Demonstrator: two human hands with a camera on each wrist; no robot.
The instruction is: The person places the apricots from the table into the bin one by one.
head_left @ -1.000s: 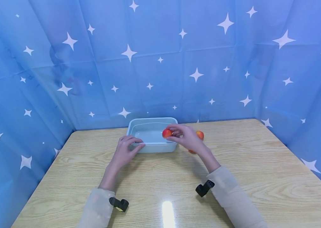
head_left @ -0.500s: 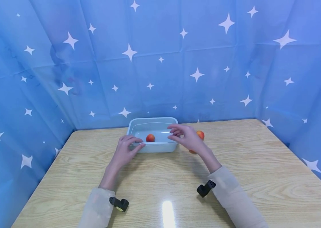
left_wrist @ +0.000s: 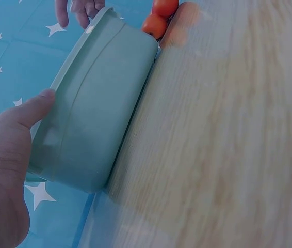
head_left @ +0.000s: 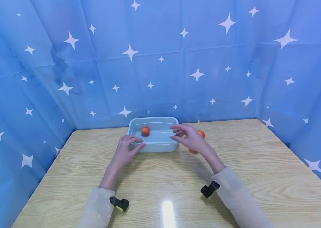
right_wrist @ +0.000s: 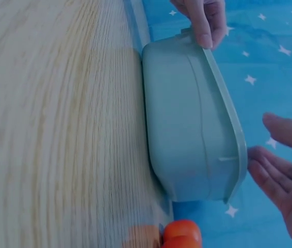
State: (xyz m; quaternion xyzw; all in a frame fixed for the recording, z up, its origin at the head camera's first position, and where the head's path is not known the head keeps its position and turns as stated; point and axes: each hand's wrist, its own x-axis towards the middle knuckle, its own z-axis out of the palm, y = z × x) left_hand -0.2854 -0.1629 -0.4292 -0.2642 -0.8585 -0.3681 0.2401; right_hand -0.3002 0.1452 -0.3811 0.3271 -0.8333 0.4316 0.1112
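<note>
A pale blue plastic basin (head_left: 157, 148) stands at the back of the table. My left hand (head_left: 124, 150) pinches its rim at the front left corner, thumb outside, as the left wrist view (left_wrist: 4, 150) also shows. Inside lies one round red-orange fruit (head_left: 145, 130), left of the middle. At the basin's right end hovers my right hand (head_left: 189, 137), thumb and fingers spread apart and holding nothing. Behind and below that hand, more red-orange fruits (head_left: 201, 134) sit on the table, partly hidden; the left wrist view shows two glossy ones (left_wrist: 155, 26) touching.
The wooden table (head_left: 149, 190) extends in front of the basin and to both sides. A blue curtain (head_left: 160, 88) with white stars hangs close behind the basin and along the sides. Each sleeve carries a small black wrist camera (head_left: 210, 189).
My right hand has let go of the fruit, which dropped into the basin and rolled left and back. That hand has since drawn slightly right. The left hand has stayed on the rim.
</note>
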